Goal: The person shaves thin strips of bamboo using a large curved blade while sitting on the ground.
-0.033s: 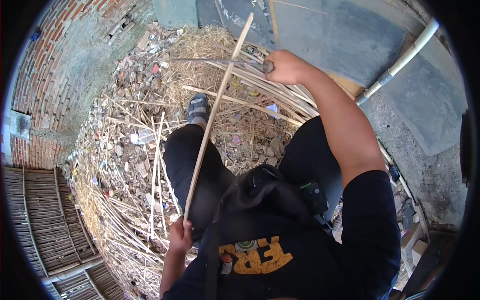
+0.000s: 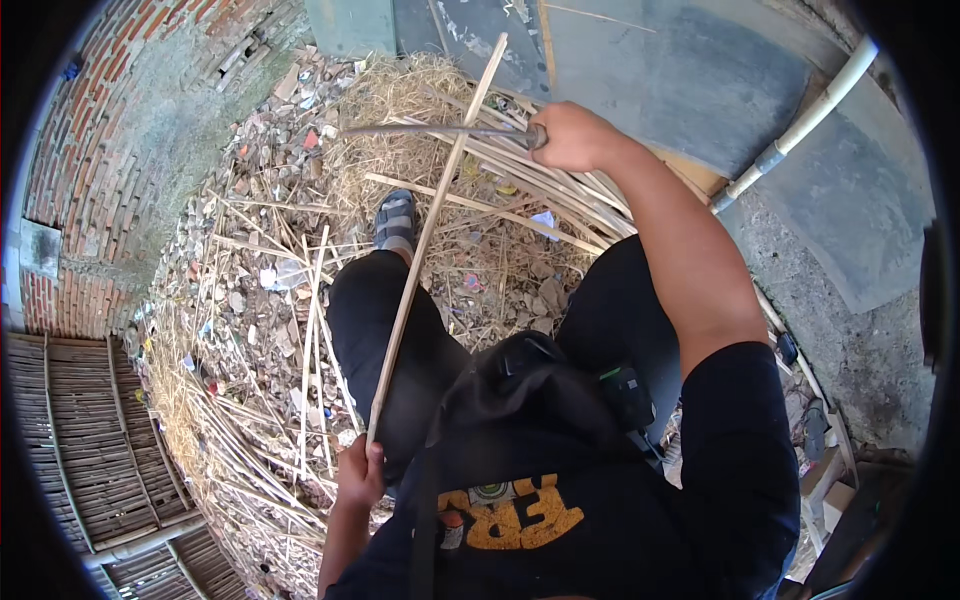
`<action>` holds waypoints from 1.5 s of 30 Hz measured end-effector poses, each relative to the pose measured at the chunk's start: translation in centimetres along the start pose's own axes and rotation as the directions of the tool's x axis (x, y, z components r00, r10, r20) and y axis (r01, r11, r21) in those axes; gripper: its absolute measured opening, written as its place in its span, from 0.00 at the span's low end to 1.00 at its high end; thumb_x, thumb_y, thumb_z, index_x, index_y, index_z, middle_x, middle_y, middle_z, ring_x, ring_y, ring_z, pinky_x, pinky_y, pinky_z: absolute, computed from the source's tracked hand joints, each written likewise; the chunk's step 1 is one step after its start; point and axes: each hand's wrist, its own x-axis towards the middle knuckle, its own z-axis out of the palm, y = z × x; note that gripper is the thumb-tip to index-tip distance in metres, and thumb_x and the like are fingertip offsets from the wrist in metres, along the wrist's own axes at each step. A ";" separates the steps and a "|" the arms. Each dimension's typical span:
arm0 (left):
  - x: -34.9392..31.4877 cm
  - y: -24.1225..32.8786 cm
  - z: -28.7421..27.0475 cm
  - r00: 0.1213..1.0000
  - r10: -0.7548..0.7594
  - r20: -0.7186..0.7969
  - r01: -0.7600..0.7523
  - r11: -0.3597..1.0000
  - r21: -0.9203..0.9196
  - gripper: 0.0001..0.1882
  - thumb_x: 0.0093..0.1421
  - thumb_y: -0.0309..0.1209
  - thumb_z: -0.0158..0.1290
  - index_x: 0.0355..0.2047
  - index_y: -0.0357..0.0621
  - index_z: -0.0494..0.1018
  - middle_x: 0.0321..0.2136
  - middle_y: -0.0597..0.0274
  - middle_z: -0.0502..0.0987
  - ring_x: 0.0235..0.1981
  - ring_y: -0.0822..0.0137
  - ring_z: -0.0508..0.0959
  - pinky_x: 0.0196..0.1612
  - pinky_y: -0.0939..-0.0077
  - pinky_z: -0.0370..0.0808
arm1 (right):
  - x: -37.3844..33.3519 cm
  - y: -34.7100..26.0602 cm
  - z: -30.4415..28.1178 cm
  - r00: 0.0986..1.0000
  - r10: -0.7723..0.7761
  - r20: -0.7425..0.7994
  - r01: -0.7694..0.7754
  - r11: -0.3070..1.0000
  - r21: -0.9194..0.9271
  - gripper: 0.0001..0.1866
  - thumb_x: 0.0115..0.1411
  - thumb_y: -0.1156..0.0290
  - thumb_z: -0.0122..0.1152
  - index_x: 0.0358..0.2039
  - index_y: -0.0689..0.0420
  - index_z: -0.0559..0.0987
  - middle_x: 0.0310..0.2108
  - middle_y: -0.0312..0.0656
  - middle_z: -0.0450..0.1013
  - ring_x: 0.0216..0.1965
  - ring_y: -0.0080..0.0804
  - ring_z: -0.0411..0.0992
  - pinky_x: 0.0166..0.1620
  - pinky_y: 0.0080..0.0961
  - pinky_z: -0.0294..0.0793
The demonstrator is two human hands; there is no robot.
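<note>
Head view: left grip (image 2: pixel 360 473) closed round the lower end of a long pale strip (image 2: pixel 428 238), just beside the left thigh; right grip (image 2: pixel 572 137), well apart from the left and farther out, clenched on the mostly hidden handle of a long-bladed knife (image 2: pixel 410 130). Strip in a slant from the left grip, across the left leg, to a free upper end beyond the knife; blade pointing left across the upper part of the strip, contact between the two impossible to tell. Compared with the earlier frame: upper end of the strip slightly lower, crossing with the blade likewise a little lower, blade now with more of its dark flat in view; left grip nearly unchanged in place, both grips unchanged in hold. Containers: black bag-like form (image 2: pixel 520 395) against the front of the torso, with folded outer surface and hidden contents; black pouch-like item (image 2: pixel 628 395) with a small green detail at the right hip, interior likewise hidden. Around the feet: rubble ground (image 2: pixel 260 335), loose heap of straw (image 2: pixel 385 110), scattered pale sticks (image 2: pixel 316 350), and a bundle of similar strips (image 2: pixel 545 180) below the right grip; grey sandal (image 2: pixel 396 218) on the left foot.
</note>
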 end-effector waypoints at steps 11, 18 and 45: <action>-0.4 -0.7 -0.3 0.999 0.003 0.040 -0.001 0.997 -0.072 0.32 0.69 0.56 0.43 0.28 0.33 0.71 0.16 0.53 0.72 0.19 0.61 0.74 0.25 0.65 0.69 | -2.7 -6.4 2.2 0.947 -0.319 -0.037 0.291 0.900 -0.324 0.06 0.47 0.67 0.65 0.28 0.50 0.81 0.23 0.44 0.77 0.30 0.44 0.78 0.37 0.41 0.78; -0.4 -1.6 0.4 0.999 0.033 -0.004 -0.033 0.998 -0.049 0.32 0.69 0.56 0.42 0.29 0.33 0.71 0.16 0.51 0.73 0.19 0.56 0.76 0.24 0.64 0.69 | -0.5 -2.5 0.6 0.983 0.008 -0.184 -0.019 0.998 -0.062 0.14 0.52 0.66 0.62 0.40 0.51 0.83 0.35 0.47 0.80 0.39 0.44 0.79 0.45 0.42 0.78; 0.1 -0.6 0.4 0.999 0.028 -0.034 -0.024 0.992 0.125 0.28 0.69 0.52 0.44 0.27 0.35 0.70 0.16 0.47 0.74 0.21 0.43 0.78 0.25 0.56 0.72 | -0.5 -0.4 0.2 0.978 -0.093 -0.187 0.082 0.994 -0.065 0.14 0.48 0.66 0.64 0.37 0.53 0.83 0.32 0.49 0.80 0.36 0.47 0.79 0.42 0.42 0.78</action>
